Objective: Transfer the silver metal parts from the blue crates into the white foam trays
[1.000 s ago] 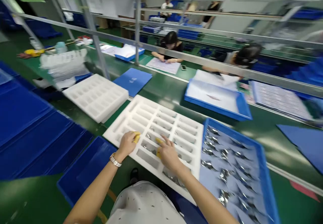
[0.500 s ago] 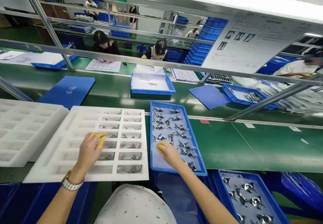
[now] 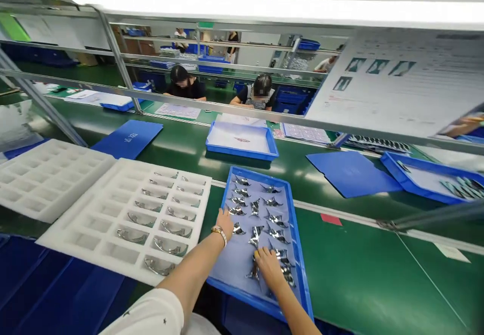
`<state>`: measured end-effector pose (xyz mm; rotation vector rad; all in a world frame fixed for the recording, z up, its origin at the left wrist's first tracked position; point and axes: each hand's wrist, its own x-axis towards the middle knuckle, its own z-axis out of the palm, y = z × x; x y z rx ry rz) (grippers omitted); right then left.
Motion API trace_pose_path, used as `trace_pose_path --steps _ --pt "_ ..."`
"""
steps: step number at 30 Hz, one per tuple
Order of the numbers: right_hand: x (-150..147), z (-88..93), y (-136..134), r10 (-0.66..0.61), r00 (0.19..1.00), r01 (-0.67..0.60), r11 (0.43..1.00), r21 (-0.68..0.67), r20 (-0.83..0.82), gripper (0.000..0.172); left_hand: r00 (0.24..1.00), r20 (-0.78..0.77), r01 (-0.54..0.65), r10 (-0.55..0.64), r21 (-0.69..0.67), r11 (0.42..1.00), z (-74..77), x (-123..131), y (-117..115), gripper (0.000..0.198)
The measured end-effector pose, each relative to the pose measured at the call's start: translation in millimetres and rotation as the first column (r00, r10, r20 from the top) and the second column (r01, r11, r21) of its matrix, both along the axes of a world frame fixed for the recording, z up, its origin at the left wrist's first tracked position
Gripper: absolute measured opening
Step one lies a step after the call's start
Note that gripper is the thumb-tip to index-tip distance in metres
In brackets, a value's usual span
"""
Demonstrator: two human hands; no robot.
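Observation:
A blue tray (image 3: 298, 254), lined with pale sheet, holds rows of shiny, curved, pointed metal parts (image 3: 256, 235). My left hand (image 3: 224, 225) is at the tray's left side, its bent fingers closed at a shiny metal part (image 3: 236, 210) in the left column; the fingertips are partly hidden. Lower in the tray, my right hand (image 3: 270, 266) has its fingers curled onto another part (image 3: 253, 270), a yellow cover showing on one finger. Left of the tray lies a white foam tray (image 3: 75, 219), with curved metal pieces (image 3: 132, 235) in several pockets.
A second foam tray (image 3: 49, 206) lies at far left. Beyond are a blue sheet (image 3: 128, 137), a shallow blue tray (image 3: 242, 153), and another blue sheet (image 3: 351, 171). A metal rail (image 3: 212, 104) crosses ahead, with a printed sheet (image 3: 397, 88). Two people sit opposite.
My left hand has moved right, from above the foam tray to the blue tray's left column. My right hand has moved down within the blue tray. The camera view has shifted.

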<state>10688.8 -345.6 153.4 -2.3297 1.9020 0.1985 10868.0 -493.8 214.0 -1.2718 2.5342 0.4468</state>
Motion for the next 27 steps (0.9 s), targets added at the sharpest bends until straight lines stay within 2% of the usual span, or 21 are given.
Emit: trace_pose_path --steps 3,5,7,9,11,13,16,18,21,23,25,27 --pt "-12.1 -14.4 4.6 0.090 0.996 -0.089 0.993 -0.074 0.007 0.036 0.996 0.090 -0.005 0.005 0.001 1.000 -27.7 7.5 4.2 0.036" --pt "-18.6 -22.2 5.1 0.128 0.992 -0.126 0.985 -0.117 0.013 0.039 0.992 0.129 -0.017 0.017 -0.004 1.000 -40.5 8.1 5.8 0.037" --pt "-22.1 -26.4 3.9 0.132 0.991 -0.130 0.983 -0.131 0.002 0.041 0.991 0.123 -0.049 0.048 0.004 0.999 -45.6 5.7 6.2 0.038" --pt "-22.9 -28.1 2.8 0.130 0.991 -0.132 0.982 -0.132 -0.023 0.042 0.993 0.099 -0.064 0.061 0.029 0.998 -41.6 2.2 4.6 0.038" --pt "-22.1 -29.9 3.1 0.126 0.991 -0.131 0.982 -0.132 -0.049 0.043 0.996 0.070 -0.050 0.047 0.047 0.998 -29.0 -0.8 0.3 0.039" --pt "-20.3 -33.4 4.3 0.094 0.992 -0.104 0.986 -0.133 -0.078 0.044 0.999 0.044 -0.028 0.027 0.032 0.999 -9.8 -2.0 -6.4 0.037" --pt "-16.7 -40.1 4.7 0.006 0.994 -0.020 0.991 -0.129 -0.110 0.044 1.000 -0.010 0.003 -0.004 -0.025 1.000 26.8 5.2 -16.2 0.027" --pt "-15.5 -41.9 2.8 -0.026 0.994 0.013 0.993 -0.115 -0.108 0.042 0.993 -0.116 0.026 -0.035 -0.075 0.997 54.3 20.6 -19.4 0.022" --pt "-18.1 -38.0 -1.3 0.020 0.998 -0.028 0.993 -0.116 -0.066 0.038 0.937 -0.348 -0.017 -0.036 -0.146 0.989 94.5 63.0 -17.4 0.016" --pt "-22.4 -31.7 -2.9 0.108 0.993 -0.115 0.976 -0.185 -0.050 0.034 0.887 -0.462 -0.090 0.007 -0.159 0.983 115.8 101.7 -12.8 0.015" --pt "-26.9 -22.8 -3.6 0.212 0.975 -0.223 0.929 -0.296 -0.069 0.027 0.841 -0.539 -0.158 0.051 -0.154 0.975 130.0 145.2 -7.0 0.015" --pt "-30.1 -9.7 -4.4 0.312 0.945 -0.323 0.860 -0.396 -0.095 0.020 0.797 -0.595 -0.236 0.102 -0.153 0.960 136.6 191.0 -1.0 0.017"
